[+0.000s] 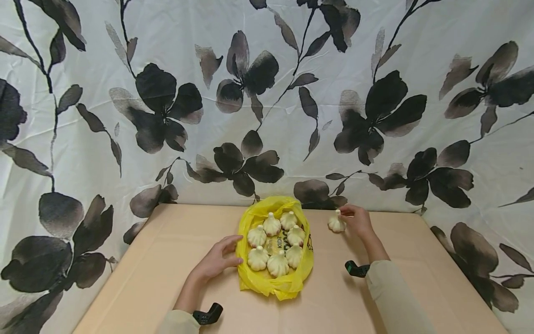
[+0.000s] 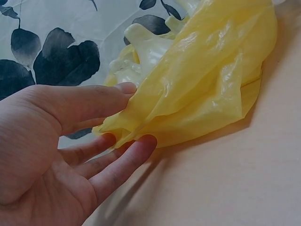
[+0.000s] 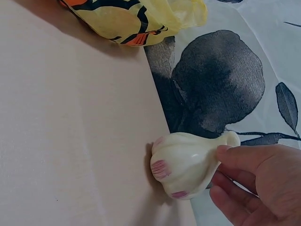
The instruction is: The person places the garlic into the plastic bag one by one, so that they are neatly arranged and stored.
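Note:
A yellow plastic bag (image 1: 275, 290), its mouth folded wide, stands on the table with several white garlic bulbs (image 1: 278, 264) inside. My left hand (image 1: 219, 257) is at the bag's left side. In the left wrist view its fairly straight fingers and thumb touch the yellow plastic (image 2: 202, 89). To the right of the bag, my right hand (image 1: 359, 220) pinches one garlic bulb (image 1: 336, 223) by its stem end. The right wrist view shows this bulb (image 3: 183, 165) tilted on its side, glossy, with pink patches near the base. Whether it touches the table cannot be told.
The pale tan table (image 1: 333, 301) ends at a floral white cloth (image 1: 292, 139) hanging behind it. Black devices sit at the left wrist (image 1: 208, 314) and the right wrist (image 1: 356, 269). Dark print marks the bag's inside and right side.

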Demonstrator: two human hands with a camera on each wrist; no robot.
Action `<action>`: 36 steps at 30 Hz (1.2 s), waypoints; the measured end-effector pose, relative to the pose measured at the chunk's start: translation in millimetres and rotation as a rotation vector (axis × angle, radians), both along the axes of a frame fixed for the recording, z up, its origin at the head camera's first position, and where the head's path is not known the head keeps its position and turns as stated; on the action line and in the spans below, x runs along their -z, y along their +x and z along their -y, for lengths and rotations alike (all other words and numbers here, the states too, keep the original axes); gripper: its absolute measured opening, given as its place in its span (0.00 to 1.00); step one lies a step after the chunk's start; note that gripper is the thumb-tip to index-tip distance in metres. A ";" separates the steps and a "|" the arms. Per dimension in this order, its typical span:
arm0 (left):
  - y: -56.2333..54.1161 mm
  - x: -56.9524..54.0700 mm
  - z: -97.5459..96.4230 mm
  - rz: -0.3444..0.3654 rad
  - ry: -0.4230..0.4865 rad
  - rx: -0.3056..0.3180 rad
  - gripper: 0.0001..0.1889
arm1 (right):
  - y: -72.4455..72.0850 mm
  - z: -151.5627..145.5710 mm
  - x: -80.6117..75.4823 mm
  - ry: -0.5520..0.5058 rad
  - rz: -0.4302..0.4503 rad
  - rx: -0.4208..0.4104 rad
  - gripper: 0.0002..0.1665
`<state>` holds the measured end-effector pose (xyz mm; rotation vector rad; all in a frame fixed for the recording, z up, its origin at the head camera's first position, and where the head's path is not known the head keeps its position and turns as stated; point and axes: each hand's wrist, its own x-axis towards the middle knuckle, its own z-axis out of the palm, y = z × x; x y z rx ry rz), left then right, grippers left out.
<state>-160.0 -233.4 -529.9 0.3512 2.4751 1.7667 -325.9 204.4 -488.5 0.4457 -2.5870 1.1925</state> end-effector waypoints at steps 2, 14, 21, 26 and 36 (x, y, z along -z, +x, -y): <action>0.2 -0.7 0.6 -0.002 0.004 -0.003 0.36 | -0.4 1.0 -0.6 -0.002 -0.001 -0.007 0.14; -1.4 0.1 1.7 -0.011 -0.004 0.004 0.36 | -4.1 5.2 2.8 0.007 -0.007 -0.028 0.14; -1.3 -0.4 0.1 -0.001 -0.001 0.003 0.36 | -2.1 3.1 1.4 0.011 -0.022 -0.028 0.12; -0.5 -0.7 -0.9 0.004 0.003 -0.002 0.36 | 0.8 2.9 1.4 0.005 -0.020 -0.027 0.14; 0.3 -2.4 -1.3 0.008 0.000 -0.010 0.35 | 9.4 5.2 -2.7 -0.009 -0.058 -0.037 0.13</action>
